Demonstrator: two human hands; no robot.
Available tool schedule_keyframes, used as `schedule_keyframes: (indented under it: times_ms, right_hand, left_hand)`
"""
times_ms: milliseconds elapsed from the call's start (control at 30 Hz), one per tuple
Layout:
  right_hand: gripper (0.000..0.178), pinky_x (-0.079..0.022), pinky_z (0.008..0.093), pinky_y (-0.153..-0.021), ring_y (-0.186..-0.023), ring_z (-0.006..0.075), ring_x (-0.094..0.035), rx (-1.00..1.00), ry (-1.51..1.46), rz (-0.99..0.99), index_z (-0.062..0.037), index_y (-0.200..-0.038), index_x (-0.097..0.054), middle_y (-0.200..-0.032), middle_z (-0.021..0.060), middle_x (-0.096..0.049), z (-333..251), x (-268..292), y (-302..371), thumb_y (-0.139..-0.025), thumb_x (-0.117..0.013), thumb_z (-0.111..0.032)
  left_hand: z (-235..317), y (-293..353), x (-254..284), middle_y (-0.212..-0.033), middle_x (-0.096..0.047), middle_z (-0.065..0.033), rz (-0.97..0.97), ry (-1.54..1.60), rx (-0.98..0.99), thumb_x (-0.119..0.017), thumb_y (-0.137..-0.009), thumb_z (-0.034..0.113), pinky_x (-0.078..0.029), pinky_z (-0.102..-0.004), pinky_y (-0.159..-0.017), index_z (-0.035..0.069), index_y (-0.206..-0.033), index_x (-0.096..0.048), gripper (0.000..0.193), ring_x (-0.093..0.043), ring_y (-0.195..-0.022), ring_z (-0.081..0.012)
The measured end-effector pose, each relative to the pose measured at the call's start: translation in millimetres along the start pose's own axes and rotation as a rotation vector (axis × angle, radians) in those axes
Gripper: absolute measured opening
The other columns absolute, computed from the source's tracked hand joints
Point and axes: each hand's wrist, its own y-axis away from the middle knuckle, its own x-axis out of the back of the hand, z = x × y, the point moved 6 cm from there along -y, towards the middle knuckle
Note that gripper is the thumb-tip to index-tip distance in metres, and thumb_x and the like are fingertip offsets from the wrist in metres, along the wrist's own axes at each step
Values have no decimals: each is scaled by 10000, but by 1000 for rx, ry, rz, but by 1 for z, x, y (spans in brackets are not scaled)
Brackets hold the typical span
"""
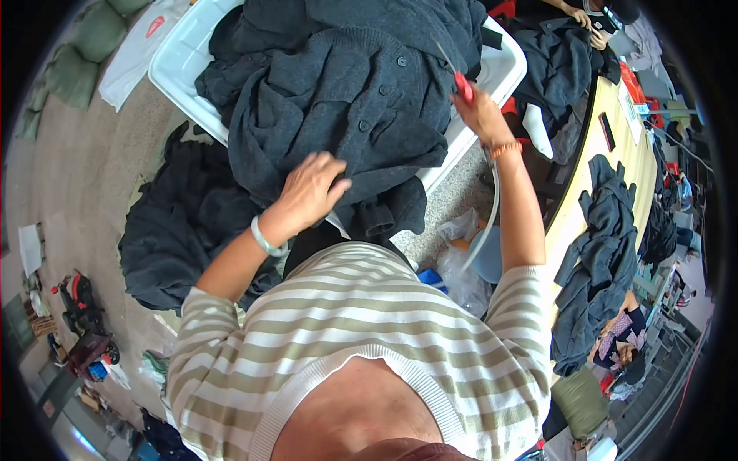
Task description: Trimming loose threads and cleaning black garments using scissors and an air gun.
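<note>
A dark grey knitted cardigan [334, 104] with a row of buttons lies spread over a white plastic tub [178, 77]. My left hand [311, 184] rests at the cardigan's near edge, its fingers loosely stretched and the thumb apart, holding nothing. On the right, above the tub's rim, my right hand [483, 115] is closed round a red-handled tool [463, 87] with a thin, pointed metal tip. The tip points up and left over the dark garments. A pale hose [494, 200] runs down from near my right wrist; where it joins is hidden.
A heap of dark garments [188, 223] lies on the floor to the left. At right, a pale wooden table [607, 115] holds a phone [607, 132] and more dark knitwear [603, 246]. Another person's hands [588, 27] handle dark cloth at the top right.
</note>
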Motion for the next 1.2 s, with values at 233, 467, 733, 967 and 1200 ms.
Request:
schedule_keyframes:
  times_ms: [233, 467, 733, 967, 1200]
  right_hand:
    - [424, -501, 472, -736, -841, 469, -642, -80, 62, -233, 45, -1141, -603, -828, 309, -635, -29, 10, 83, -915, -642, -312]
    - [389, -497, 501, -778, -856, 464, -626, -98, 88, -351, 10, -1112, -620, -841, 286, -652, -52, 26, 85, -896, -641, -313]
    - [359, -505, 457, -721, -801, 441, -642, -42, -7, -510, 0, -1145, -628, -818, 280, -646, -77, 18, 123, -891, -659, -252]
    - [364, -510, 466, -681, -723, 418, -640, 143, 14, -739, -48, -1164, -624, -745, 248, -642, -115, -23, 174, -885, -647, -281]
    - [380, -510, 477, -672, -718, 425, -643, 179, 106, -715, -47, -1186, -610, -738, 249, -641, -132, -28, 178, -891, -646, -283]
  left_hand:
    - [-22, -169, -43, -1527, -341, -164, 150, -378, -356, -545, -946, 341, -189, -489, -1176, 30, -1405, -448, 563, -242, -1447, -335]
    - [-66, -220, -86, -1564, -289, -148, 33, -591, -259, -485, -968, 395, -117, -486, -1191, 68, -1448, -414, 585, -189, -1469, -322]
    - [-48, -95, -70, -1587, -223, -153, -164, -428, -342, -570, -938, 347, -125, -508, -1188, 42, -1473, -360, 650, -155, -1485, -312]
    - [-41, 18, -77, -1557, -285, -171, -218, -207, -134, -615, -907, 320, -160, -495, -1187, 24, -1462, -366, 676, -193, -1470, -333]
    - [-42, 86, -67, -1561, -273, -179, -25, -135, 11, -702, -825, 153, -236, -443, -1175, 27, -1456, -368, 725, -281, -1439, -330]
